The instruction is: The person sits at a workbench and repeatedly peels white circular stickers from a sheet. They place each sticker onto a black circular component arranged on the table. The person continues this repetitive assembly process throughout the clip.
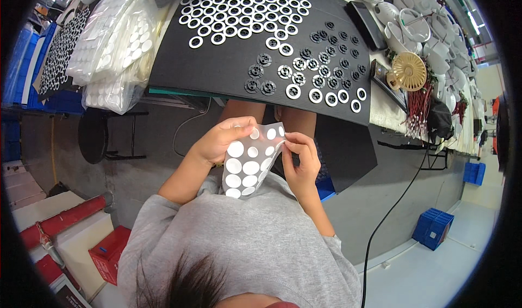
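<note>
Holding a clear sheet of white round pads [251, 164], left hand [220, 140] gripping, right hand [302, 158] pinching its edge

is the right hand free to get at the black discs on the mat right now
Probably not at once: the right hand is pinching the edge of the sticker sheet. The black discs lie uncovered on the black mat ahead, with nothing between.

The sheet [251, 164] between the fingers of both hands looks like thin, glossy, see-through plastic film with matt white foam-like discs. Beyond the fingers, the mat [228, 63] is matt black, carrying black plastic rings [265, 60].
</note>
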### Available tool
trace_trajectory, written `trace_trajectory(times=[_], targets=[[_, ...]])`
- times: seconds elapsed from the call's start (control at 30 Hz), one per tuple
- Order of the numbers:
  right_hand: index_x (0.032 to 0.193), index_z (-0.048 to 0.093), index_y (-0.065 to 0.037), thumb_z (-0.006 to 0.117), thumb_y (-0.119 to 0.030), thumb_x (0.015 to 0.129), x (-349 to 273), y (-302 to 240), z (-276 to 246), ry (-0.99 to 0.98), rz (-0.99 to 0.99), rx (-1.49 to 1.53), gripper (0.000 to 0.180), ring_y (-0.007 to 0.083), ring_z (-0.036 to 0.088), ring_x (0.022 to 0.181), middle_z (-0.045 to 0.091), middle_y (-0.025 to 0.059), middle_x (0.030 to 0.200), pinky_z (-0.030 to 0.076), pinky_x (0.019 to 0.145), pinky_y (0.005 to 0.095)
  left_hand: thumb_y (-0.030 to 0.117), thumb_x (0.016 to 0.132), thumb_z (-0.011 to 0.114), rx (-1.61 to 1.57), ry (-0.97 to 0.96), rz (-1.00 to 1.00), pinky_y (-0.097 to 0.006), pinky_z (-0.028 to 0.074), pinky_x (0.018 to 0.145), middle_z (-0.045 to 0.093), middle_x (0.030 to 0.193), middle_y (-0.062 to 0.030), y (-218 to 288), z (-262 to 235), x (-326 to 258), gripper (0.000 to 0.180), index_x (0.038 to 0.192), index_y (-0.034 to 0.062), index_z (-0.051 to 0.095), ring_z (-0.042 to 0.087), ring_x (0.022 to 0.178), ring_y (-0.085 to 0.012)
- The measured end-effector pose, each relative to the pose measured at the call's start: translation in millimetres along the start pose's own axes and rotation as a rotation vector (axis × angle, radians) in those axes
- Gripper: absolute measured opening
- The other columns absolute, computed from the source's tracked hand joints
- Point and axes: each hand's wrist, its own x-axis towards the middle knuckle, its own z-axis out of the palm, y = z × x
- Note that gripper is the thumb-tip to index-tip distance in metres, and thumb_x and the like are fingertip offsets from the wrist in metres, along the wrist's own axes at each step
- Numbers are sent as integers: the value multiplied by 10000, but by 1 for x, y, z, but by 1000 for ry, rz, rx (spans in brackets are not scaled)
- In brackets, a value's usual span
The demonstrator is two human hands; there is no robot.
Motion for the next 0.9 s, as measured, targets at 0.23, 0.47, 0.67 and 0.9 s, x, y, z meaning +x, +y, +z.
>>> trace_trajectory(times=[0.23, 0.47, 0.67, 0.9], targets=[[857, 531, 8, 619, 61, 722, 4, -3, -3, -63, 134, 93, 170, 158, 541, 676, 518, 103, 916, 465, 602, 251, 209, 901, 469, 80, -47, -21, -196, 450, 627, 574, 836, -52, 2, -4, -1, 196, 841, 27, 511, 547, 716, -70], [833, 543, 14, 639, 50, 705, 7, 2, -12, -177, 169, 167, 164, 151, 543, 667, 518, 83, 848, 454, 590, 247, 197, 895, 477, 97, -26, -64, -194, 431, 618, 563, 808, -39, 1, -5, -2, 183, 825, 30, 503, 526, 708, -62], [816, 541, 13, 642, 30, 709, 9, 2, -17, -260, 207, 227, 148, 150, 526, 662, 514, 80, 827, 431, 575, 245, 179, 878, 488, 129, -21, -71, -198, 416, 605, 564, 787, -39, 2, -3, -2, 177, 785, 29, 496, 518, 689, -68], [778, 536, 1, 627, 21, 716, 12, -5, -18, -317, 176, 202, 112, 150, 481, 683, 475, 73, 812, 401, 585, 248, 164, 881, 479, 76, 23, -36, -205, 433, 619, 570, 805, -39, 4, -5, -5, 156, 816, 28, 520, 534, 697, -75]])
